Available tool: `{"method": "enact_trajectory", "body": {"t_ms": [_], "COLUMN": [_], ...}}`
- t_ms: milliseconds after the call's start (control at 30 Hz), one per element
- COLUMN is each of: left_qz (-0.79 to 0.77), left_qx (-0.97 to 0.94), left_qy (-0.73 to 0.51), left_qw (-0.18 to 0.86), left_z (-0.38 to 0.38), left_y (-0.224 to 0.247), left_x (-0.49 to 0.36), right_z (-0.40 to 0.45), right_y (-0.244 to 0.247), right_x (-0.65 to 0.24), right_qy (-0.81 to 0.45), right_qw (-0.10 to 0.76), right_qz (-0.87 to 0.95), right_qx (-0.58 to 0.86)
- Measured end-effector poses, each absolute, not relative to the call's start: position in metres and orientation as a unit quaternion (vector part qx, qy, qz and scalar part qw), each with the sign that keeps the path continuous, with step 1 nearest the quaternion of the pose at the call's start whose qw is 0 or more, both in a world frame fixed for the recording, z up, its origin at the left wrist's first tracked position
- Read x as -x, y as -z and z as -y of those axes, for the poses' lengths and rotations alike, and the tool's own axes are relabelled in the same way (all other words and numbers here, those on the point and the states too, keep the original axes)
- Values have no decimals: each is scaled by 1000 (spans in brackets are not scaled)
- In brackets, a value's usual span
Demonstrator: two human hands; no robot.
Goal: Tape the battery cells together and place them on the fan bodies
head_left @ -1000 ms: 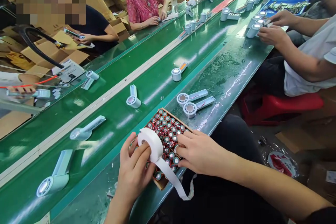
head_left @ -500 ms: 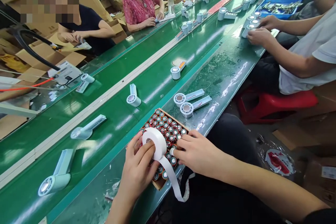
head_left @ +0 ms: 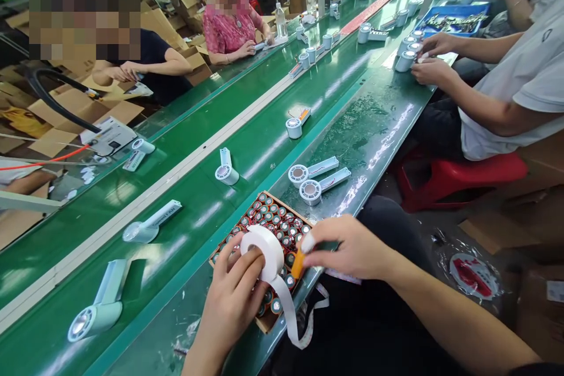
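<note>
A white roll of tape [head_left: 269, 247] is in my left hand [head_left: 235, 288], whose fingers reach into its core. From the roll a loose strip of tape [head_left: 288, 311] hangs past the table edge. My right hand [head_left: 348, 247] pinches an orange battery [head_left: 298, 263] between thumb and fingers, just above a cardboard box [head_left: 267, 324]. That box holds rows of upright batteries [head_left: 275, 214] with thin red wires, partly hidden by my left hand and the tape. Beyond it, two fan heads with handle shells [head_left: 311, 191] lie on the table, wires showing in their handles.
A green conveyor belt [head_left: 259, 123] runs alongside, carrying several pale blue fan parts [head_left: 99, 311]. Co-workers sit across the belt; another, in a white shirt [head_left: 506, 88], handles fan heads at right. A blue tray [head_left: 456, 19] of small parts and a red stool [head_left: 467, 179] are nearby.
My right hand has lifted out of the box's rows with an orange battery, moving slightly up and right. My left hand still holds the tape roll. The view has shifted a little.
</note>
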State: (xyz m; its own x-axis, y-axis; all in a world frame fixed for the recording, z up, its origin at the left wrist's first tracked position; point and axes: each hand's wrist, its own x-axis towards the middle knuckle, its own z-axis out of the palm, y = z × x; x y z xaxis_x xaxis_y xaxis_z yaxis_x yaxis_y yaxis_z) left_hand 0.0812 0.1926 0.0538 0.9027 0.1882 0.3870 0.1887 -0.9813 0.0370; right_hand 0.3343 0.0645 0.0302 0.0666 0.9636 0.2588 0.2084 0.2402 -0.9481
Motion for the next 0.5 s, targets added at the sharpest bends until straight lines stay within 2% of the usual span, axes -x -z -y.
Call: {"method": "enact_trajectory", "body": {"t_ms": [100, 167, 367, 500], "left_qz": [66, 50, -40, -95], "left_qx": [974, 975, 974, 973], "left_qy": [216, 208, 201, 157], "left_qw": [37, 54, 100, 142], "left_z": [-190, -189, -187, -191], "left_y": [-63, -69, -76, -77], "left_x": [-85, -90, -109, -121], "right_z": [-53, -48, -46, -48], "right_y": [-45, -52, -62, -66], "right_x": [-347, -350, -343, -336], "right_qy": [-426, -444, -358, -300], "right_qw": [661, 677, 565, 515], "right_qz": [429, 410, 481, 526], "right_qx": [445, 419, 567, 607]}}
